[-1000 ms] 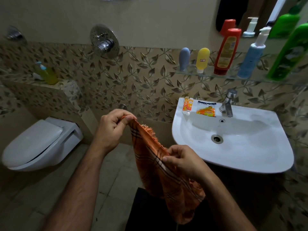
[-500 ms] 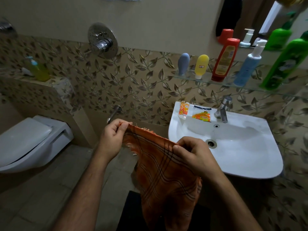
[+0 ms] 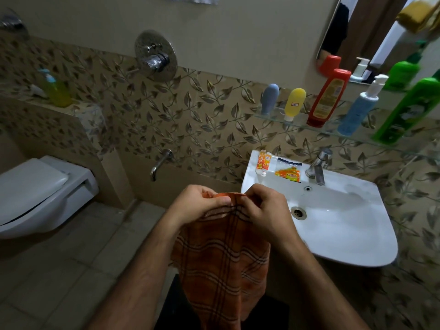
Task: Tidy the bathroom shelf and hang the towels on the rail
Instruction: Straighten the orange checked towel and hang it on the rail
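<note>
An orange checked towel (image 3: 223,265) hangs down in front of me, folded over at its top edge. My left hand (image 3: 197,206) pinches the top edge on the left. Close beside it, my right hand (image 3: 266,210) pinches the same edge, the two hands almost touching. On the right wall a glass shelf (image 3: 357,136) carries a grey tube (image 3: 269,98), a yellow tube (image 3: 295,103), a red bottle (image 3: 327,101), a blue pump bottle (image 3: 358,110) and a green bottle (image 3: 404,110), all standing. No towel rail shows plainly.
A white sink (image 3: 352,236) sits right of my hands, with a small tube (image 3: 263,163), an orange sachet (image 3: 288,172) and a tap (image 3: 317,167) on its rim. A toilet (image 3: 35,194) stands at the left. A yellow-green bottle (image 3: 56,90) sits on the ledge above it.
My hands have come together, from wide apart on the towel's top edge to nearly touching, folding the towel in half. The view has tilted down a little.
</note>
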A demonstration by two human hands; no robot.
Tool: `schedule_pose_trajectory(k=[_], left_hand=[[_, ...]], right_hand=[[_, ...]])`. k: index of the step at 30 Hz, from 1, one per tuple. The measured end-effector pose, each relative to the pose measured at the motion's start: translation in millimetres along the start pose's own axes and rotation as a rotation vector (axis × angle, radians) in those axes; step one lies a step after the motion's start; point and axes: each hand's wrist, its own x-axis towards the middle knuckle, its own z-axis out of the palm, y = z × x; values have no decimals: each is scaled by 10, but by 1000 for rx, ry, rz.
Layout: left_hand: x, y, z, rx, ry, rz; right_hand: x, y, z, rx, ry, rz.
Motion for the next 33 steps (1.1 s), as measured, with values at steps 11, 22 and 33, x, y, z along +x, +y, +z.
schedule_pose_trajectory(k=[11, 22, 33], left_hand=[[-18, 295, 21, 120, 288, 368], [-7, 476, -346, 218, 397, 448], [-2, 457, -547, 226, 516, 411]], right_hand=[[-50, 179, -126, 561, -565, 215], [-144, 314, 87, 657, -552, 269], [-259, 323, -123, 640, -278, 238]])
